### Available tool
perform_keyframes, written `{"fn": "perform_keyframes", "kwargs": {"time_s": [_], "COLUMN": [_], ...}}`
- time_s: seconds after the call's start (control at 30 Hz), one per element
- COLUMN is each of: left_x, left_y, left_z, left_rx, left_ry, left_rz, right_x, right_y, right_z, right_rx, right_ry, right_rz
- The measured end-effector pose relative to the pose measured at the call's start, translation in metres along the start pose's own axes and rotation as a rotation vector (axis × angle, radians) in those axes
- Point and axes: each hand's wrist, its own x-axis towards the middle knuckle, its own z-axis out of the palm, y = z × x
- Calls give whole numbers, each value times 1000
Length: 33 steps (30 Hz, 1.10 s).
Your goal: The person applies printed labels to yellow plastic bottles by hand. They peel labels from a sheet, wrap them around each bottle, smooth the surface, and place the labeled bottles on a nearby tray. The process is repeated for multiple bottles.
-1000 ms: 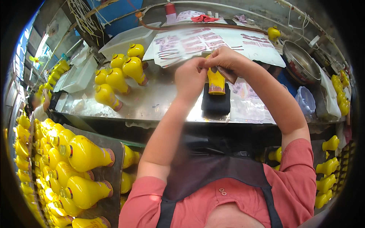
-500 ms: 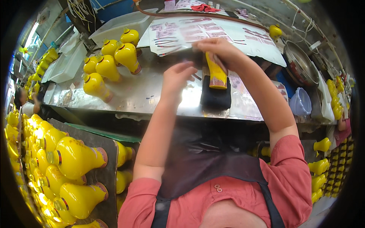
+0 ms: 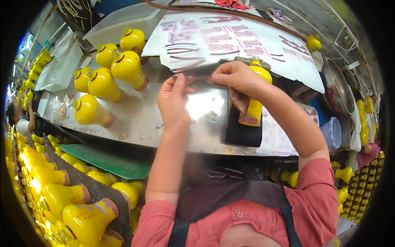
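Only the head view to go on here. Half a second earlier, the left hand (image 3: 175,99) had been loose, well off to one side. By this frame it had closed, thumb against fingers, on the dark left end of a thin strip (image 3: 194,78). The right hand (image 3: 236,78) had the other end in a pinch, so the strip ran between the two, looking pretty much straight. As I read it, that meant both ends were under control, though the strip was apart from the bottle.

The right hand also had a brown flat piece (image 3: 238,101) tucked under its fingers; couldn't tell how firmly it was gripped.

The yellow bottle (image 3: 256,112) lay on a black pad (image 3: 243,135), base toward the person, partly hidden behind the right hand and forearm. Neither hand clearly gripped it, and I couldn't tell if the right one touched it.

Beyond the hands was a white sheet (image 3: 309,74) with more dark strips (image 3: 181,51) and printed pieces on it. Six other yellow bottles (image 3: 88,110) stood on the metal tabletop (image 3: 140,119), left of the left hand.
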Motion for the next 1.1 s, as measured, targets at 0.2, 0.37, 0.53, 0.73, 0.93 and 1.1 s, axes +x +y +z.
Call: {"fn": "perform_keyframes", "kwargs": {"time_s": [0.2, 0.37, 0.53, 0.73, 0.93, 1.1], "left_x": [52, 89, 105, 108, 109, 107], "left_y": [-10, -20, -28, -25, -22, -25], "left_z": [-24, -36, -40, -36, -32, -33], "left_rx": [298, 620, 949, 1036, 1101, 1109], "left_ry": [81, 133, 147, 193, 221, 206], "left_rz": [224, 346, 465, 475, 472, 480], "right_x": [61, 99, 114, 122, 118, 122], "right_y": [-14, -18, -17, -17, -18, -16], "right_z": [-7, -6, -9, -10, -14, -19], "right_rx": [-340, -557, -599, -685, -646, -639], "right_ry": [52, 72, -1, 30, 73, -25], "right_rz": [-177, -229, -170, -128, -108, 17]}}
